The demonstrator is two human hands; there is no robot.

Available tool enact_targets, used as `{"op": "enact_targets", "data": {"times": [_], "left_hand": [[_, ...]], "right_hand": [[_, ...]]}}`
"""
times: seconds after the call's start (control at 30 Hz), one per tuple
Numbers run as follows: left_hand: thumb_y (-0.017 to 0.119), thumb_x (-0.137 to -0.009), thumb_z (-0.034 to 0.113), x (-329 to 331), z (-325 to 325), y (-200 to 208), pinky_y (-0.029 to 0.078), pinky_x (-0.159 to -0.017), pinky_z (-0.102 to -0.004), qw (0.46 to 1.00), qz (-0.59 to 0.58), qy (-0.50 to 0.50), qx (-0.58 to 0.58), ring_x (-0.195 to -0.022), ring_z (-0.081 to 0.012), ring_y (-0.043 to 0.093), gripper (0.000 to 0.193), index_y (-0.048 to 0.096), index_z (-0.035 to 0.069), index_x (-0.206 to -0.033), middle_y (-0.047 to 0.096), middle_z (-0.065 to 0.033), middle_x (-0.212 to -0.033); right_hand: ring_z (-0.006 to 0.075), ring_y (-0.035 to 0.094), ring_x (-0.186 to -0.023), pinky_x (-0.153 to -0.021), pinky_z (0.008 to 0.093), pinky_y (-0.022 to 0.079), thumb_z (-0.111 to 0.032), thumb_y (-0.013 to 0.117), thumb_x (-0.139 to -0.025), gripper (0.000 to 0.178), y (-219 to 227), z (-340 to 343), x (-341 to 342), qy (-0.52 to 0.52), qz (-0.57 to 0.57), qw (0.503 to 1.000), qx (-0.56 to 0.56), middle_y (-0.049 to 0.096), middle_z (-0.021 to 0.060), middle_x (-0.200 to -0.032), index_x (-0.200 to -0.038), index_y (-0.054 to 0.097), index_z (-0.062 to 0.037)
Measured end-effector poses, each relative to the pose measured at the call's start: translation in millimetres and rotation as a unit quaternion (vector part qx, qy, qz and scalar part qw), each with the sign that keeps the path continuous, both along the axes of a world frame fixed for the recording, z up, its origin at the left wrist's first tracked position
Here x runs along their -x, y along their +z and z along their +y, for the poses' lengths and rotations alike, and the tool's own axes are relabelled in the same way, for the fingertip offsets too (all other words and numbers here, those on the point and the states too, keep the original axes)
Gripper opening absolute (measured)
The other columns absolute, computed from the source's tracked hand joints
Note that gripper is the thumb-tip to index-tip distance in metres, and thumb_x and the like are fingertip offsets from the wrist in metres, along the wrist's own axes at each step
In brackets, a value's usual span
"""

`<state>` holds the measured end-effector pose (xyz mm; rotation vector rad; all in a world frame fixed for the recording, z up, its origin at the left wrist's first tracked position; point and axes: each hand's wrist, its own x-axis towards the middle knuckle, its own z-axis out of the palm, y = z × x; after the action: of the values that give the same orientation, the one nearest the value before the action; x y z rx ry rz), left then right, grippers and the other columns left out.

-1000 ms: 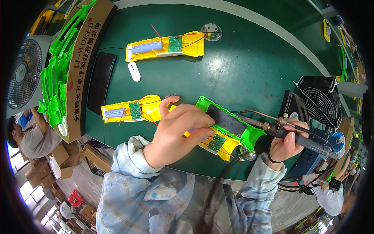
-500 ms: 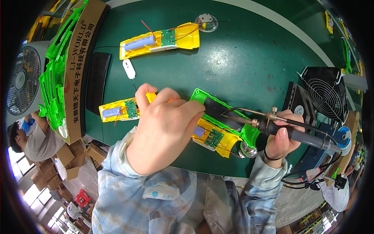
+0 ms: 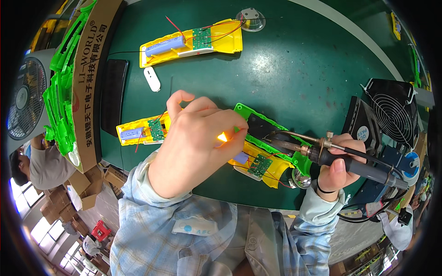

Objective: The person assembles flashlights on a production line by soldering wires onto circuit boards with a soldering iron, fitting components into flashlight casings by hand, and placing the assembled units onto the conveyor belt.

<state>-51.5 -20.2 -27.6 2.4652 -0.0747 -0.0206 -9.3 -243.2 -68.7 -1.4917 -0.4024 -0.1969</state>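
Observation:
My right hand (image 3: 340, 168) grips a soldering iron (image 3: 357, 168) with a thin metal feed tube fixed alongside. The iron's tip points left over the dark inside of a green flashlight shell half (image 3: 264, 129). My left hand (image 3: 195, 145) is closed in a pinch at that shell's left end; what its fingers hold is hidden. Just under its fingertips glows a small orange light (image 3: 223, 137). Against the green shell lies a yellow shell half (image 3: 269, 177) with a circuit board (image 3: 259, 164), wires and a round reflector (image 3: 301, 178). Another yellow shell half (image 3: 142, 130) shows left of my left hand.
A third yellow shell half (image 3: 225, 39) with a blue battery and clear lens cup (image 3: 253, 20) lies farther back. At left are a white oval piece (image 3: 152, 79), a black phone (image 3: 113, 96) and a carton (image 3: 92, 87) of green shells. A black fan (image 3: 391, 110) stands at right.
An orange light now glows by my left fingertips, absent before. Both hands, the iron and the green shell sit slightly farther right in the picture; the view itself has shifted a little.

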Motion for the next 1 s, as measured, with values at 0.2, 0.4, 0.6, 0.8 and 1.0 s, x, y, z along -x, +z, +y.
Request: {"op": "enact_targets", "data": {"times": [0.2, 0.4, 0.6, 0.8, 1.0], "left_hand": [[0.069, -0.065, 0.010, -1, 6, -4, 0.030, -0.077, -0.0334, 0.999, 0.026, -0.009, 0.023, -0.061, -0.0138, 0.048, 0.008, 0.065, 0.007, -0.071, 0.059, -0.0001, -0.065], [0.066, -0.068, 0.008, 1, 7, -6, 0.027, -0.080, -0.0361, 0.999, 0.026, -0.016, -0.031, -0.063, -0.0152, 0.048, 0.005, 0.064, 0.009, -0.072, 0.060, 0.0007, -0.065], [0.060, -0.066, 0.004, -1, -3, -2, 0.026, -0.084, -0.0405, 0.986, 0.045, -0.020, -0.161, -0.067, -0.0161, 0.050, 0.006, 0.061, 0.010, -0.067, 0.060, 0.0004, -0.064], [0.058, -0.062, 0.004, -4, -5, 2, 0.025, -0.086, -0.0422, 0.977, 0.069, -0.040, -0.196, -0.069, -0.0177, 0.050, 0.008, 0.061, 0.011, -0.064, 0.059, 0.0000, -0.063], [0.057, -0.062, 0.005, -10, -9, -2, 0.024, -0.088, -0.0425, 0.973, 0.092, -0.037, -0.208, -0.068, -0.0185, 0.050, 0.007, 0.059, 0.011, -0.060, 0.057, -0.0007, -0.060]], "right_hand": [[0.0196, 0.051, -0.060, -0.054, 0.0287, 0.041, -0.023, 0.065, -0.072, 0.029, 3, 3, 3, 0.002, -0.002, 1.000, 0.024, 0.051, 0.0092, -0.071, -0.077, 0.055, 0.0038], [0.0193, 0.051, -0.060, -0.055, 0.0283, 0.041, -0.023, 0.066, -0.071, 0.030, 2, 11, 2, 0.018, 0.006, 0.999, 0.038, 0.050, 0.0091, -0.071, -0.078, 0.055, 0.0034], [0.0189, 0.051, -0.060, -0.055, 0.0274, 0.040, -0.019, 0.064, -0.071, 0.026, -3, 15, 0, 0.053, -0.006, 0.998, 0.033, 0.051, 0.0097, -0.071, -0.079, 0.055, 0.0037], [0.0190, 0.051, -0.061, -0.055, 0.0272, 0.041, -0.018, 0.064, -0.071, 0.025, -3, 15, 0, 0.054, -0.002, 0.998, 0.033, 0.051, 0.0100, -0.073, -0.080, 0.055, 0.0038], [0.0190, 0.051, -0.062, -0.055, 0.0268, 0.041, -0.017, 0.064, -0.072, 0.025, -6, 14, -1, 0.064, 0.001, 0.997, 0.036, 0.051, 0.0102, -0.074, -0.081, 0.055, 0.0039]]}}
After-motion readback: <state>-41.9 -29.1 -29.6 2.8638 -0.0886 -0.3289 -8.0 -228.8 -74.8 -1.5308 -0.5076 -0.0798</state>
